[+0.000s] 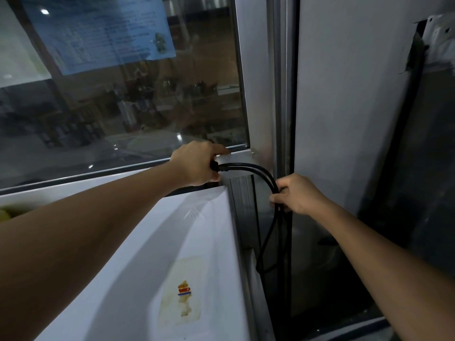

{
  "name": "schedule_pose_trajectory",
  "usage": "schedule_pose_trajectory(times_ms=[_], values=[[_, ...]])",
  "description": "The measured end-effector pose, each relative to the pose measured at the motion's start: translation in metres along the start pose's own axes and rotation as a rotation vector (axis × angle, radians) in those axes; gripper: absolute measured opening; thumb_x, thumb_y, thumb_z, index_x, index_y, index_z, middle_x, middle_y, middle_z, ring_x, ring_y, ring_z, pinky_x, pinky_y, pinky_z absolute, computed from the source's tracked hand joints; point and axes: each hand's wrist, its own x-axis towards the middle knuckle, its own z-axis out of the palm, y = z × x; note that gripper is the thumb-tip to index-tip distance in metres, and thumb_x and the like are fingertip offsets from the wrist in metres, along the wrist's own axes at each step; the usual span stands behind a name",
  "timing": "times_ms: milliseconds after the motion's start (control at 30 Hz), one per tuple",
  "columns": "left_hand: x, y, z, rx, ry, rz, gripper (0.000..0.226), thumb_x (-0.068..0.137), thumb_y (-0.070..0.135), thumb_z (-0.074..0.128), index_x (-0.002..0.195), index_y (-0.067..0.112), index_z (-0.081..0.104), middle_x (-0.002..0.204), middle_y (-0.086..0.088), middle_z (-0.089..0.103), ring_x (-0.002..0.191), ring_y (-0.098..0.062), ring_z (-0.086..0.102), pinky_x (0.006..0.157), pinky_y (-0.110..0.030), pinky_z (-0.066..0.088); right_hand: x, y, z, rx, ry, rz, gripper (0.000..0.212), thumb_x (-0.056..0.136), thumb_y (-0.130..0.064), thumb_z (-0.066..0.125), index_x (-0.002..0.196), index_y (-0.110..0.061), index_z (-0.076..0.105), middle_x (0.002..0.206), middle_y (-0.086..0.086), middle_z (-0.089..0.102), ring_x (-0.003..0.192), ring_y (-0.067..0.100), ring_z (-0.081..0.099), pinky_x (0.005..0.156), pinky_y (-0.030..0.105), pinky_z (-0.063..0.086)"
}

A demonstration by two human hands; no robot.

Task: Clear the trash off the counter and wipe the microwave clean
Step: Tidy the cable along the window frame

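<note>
Black cable (pixel 256 173) ran in a doubled arc between the two hands, above the far right corner of the white microwave (pixel 152 254). The left hand (pixel 197 163) reached forward with its arm stretched long across the microwave's top, knuckles up, fingers curled down round the thick end of the cable where a plug-like part showed beside the thumb. Its fingertips lay against the pale window sill (pixel 236 157) at the foot of the glass pane (pixel 123 107). The right hand (pixel 298 194) came in from the lower right, forearm angled up and inward, wrist bent slightly, fingers and thumb closed round the same cable where it bent downward. Below that grip the cable hung in loose loops in the narrow dark gap between the microwave's right side and the metal window frame (pixel 283 94).

On the microwave's top, near the front, sat a yellowed sticker (pixel 183 291) with a small red and orange picture. A blue printed sheet (pixel 98 33) was stuck to the pane at the upper left. A grey wall panel (pixel 344 94) stood to the right of the frame. The counter was not in view.
</note>
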Motion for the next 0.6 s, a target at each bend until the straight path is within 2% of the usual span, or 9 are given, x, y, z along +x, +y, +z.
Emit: schedule_pose_trajectory(times_ms=[133,233,300,400,500,600], values=[[0.006,0.001,-0.004,0.017,0.006,0.010,0.034,0.078,0.027,0.072,0.112,0.031,0.065,0.111,0.002,0.066,0.099,-0.021,0.060,0.085,-0.039,0.053,0.000,-0.001,-0.001,0.086,0.035,-0.024,0.009,0.085,-0.015,0.066,0.076,-0.014,0.064,0.076,0.002,0.073,0.071,0.013,0.071,0.061,0.025,0.055],[0.006,0.000,-0.002,0.022,0.003,0.000,0.034,0.078,0.025,0.071,0.111,0.032,0.066,0.106,0.005,0.064,0.100,-0.020,0.060,0.084,-0.038,0.053,-0.002,0.000,-0.001,0.151,0.014,-0.014,0.011,0.087,-0.016,0.065,0.076,-0.015,0.063,0.074,0.001,0.073,0.067,0.008,0.070,0.052,0.015,0.048],[0.006,0.000,0.000,0.017,0.027,-0.009,0.031,0.078,0.024,0.072,0.107,0.032,0.067,0.095,0.008,0.059,0.098,-0.021,0.059,0.082,-0.037,0.053,-0.004,0.002,0.000,0.191,-0.019,-0.009,0.010,0.087,-0.016,0.064,0.077,-0.016,0.063,0.075,0.001,0.074,0.071,0.010,0.071,0.054,0.015,0.048],[0.008,0.001,0.003,0.018,0.062,0.005,0.027,0.077,0.023,0.071,0.103,0.032,0.068,0.087,0.011,0.050,0.093,-0.019,0.058,0.078,-0.035,0.052,-0.005,0.004,-0.005,0.184,-0.110,-0.006,0.006,0.085,-0.014,0.066,0.081,-0.017,0.063,0.081,0.002,0.074,0.079,0.015,0.071,0.066,0.024,0.051],[0.008,0.000,0.004,0.028,0.072,0.014,0.026,0.077,0.022,0.072,0.100,0.033,0.068,0.086,0.011,0.049,0.086,-0.015,0.053,0.076,-0.034,0.052,-0.005,0.006,-0.013,0.123,-0.224,0.023,0.008,0.086,-0.012,0.065,0.087,-0.020,0.064,0.080,-0.001,0.073,0.076,0.010,0.071,0.064,0.021,0.052],[0.009,0.000,0.004,0.060,0.071,0.041,0.026,0.077,0.023,0.072,0.100,0.033,0.068,0.088,0.010,0.047,0.084,-0.015,0.051,0.070,-0.030,0.048,-0.003,0.007,-0.014,0.035,-0.244,-0.009,0.013,0.088,-0.009,0.061,0.083,-0.020,0.062,0.079,0.001,0.070,0.072,0.010,0.071,0.064,0.020,0.053]])
